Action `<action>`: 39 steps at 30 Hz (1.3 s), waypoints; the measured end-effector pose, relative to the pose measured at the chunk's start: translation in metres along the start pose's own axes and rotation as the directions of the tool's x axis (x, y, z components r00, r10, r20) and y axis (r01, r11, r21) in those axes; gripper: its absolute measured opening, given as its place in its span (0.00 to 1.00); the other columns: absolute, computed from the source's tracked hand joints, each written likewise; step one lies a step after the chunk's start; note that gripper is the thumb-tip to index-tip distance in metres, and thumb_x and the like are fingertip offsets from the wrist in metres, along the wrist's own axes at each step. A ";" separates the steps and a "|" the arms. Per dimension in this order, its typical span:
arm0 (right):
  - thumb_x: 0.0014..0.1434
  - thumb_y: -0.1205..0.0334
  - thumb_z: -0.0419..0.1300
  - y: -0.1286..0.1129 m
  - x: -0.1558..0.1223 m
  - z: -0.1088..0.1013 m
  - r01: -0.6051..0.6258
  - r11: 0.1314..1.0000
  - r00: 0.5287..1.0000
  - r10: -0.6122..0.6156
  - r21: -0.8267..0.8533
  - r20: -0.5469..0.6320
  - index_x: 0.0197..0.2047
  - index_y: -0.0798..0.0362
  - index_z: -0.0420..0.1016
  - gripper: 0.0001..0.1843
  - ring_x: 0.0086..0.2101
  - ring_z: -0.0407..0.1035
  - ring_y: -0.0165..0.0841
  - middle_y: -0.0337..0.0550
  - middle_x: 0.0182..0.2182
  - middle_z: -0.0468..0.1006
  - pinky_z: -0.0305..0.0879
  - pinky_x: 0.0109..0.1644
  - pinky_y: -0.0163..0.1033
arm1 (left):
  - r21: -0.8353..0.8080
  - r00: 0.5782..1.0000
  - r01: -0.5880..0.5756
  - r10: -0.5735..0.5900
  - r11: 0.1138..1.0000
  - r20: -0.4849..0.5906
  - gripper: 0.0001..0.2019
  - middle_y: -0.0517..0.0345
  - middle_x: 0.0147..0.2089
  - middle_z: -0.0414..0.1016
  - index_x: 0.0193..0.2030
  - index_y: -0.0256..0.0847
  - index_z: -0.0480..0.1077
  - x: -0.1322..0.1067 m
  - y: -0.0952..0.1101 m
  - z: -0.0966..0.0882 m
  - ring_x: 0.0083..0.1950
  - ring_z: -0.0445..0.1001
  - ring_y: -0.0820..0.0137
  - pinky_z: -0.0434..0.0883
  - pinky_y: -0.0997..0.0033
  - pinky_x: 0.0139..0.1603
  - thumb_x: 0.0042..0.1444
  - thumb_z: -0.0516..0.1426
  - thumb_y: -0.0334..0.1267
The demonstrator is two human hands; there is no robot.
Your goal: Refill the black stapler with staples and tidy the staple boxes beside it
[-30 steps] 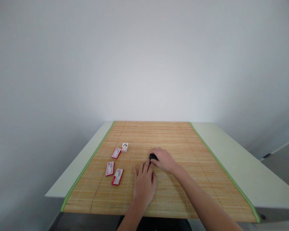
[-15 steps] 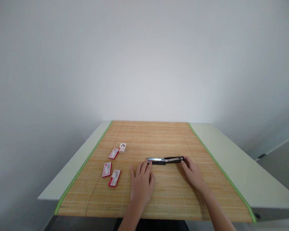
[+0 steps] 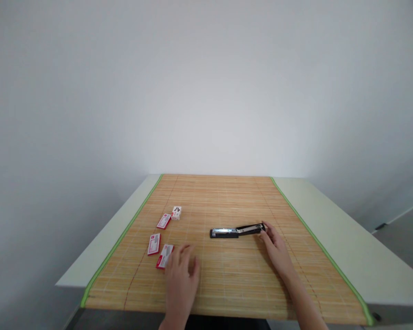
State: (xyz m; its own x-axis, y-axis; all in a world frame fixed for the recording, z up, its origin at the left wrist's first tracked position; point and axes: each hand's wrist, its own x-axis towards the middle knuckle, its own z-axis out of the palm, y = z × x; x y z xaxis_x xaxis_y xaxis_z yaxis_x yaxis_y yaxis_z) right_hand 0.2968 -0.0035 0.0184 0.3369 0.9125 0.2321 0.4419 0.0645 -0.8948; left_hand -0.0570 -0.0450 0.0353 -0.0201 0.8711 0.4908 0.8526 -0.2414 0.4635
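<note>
A black stapler [image 3: 236, 230] lies swung open flat on the bamboo mat [image 3: 227, 201], its metal staple channel facing up. My right hand [image 3: 276, 250] rests on the mat with its fingertips touching the stapler's right end. My left hand [image 3: 179, 278] hovers low over the mat, fingers spread and slightly blurred, just right of a red-and-white staple box [image 3: 164, 256]. Three more such boxes lie to the left: one flat [image 3: 154, 244], one further back [image 3: 164, 221], and a small white one [image 3: 176, 212] behind it.
The mat has green edging and covers a pale table [image 3: 340, 238] that stands against a plain white wall. Bare tabletop strips run along the left and right sides. The table's near edge is just below my forearms.
The stapler, closed under my right hand a second ago, now lies opened flat. My left hand left the stapler's left end and moved left and nearer, toward the staple boxes.
</note>
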 end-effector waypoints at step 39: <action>0.55 0.57 0.69 -0.060 -0.075 0.026 0.218 0.935 0.936 -0.119 -0.280 0.331 0.54 0.45 0.77 0.23 0.44 0.71 0.42 0.43 0.42 0.77 0.66 0.50 0.45 | -0.386 0.807 -0.094 0.297 0.918 0.511 0.25 0.60 0.52 0.75 0.54 0.58 0.76 0.046 0.029 0.013 0.56 0.70 0.57 0.62 0.58 0.58 0.48 0.71 0.50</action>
State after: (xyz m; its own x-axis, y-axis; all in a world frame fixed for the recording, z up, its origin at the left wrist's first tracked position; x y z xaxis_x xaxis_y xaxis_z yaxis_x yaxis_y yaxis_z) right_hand 0.2235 -0.0657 0.0451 -0.0122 0.9802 0.1976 0.7193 0.1459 -0.6793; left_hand -0.0265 -0.0061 0.0618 0.5040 0.8494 0.1566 0.5827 -0.4682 0.6643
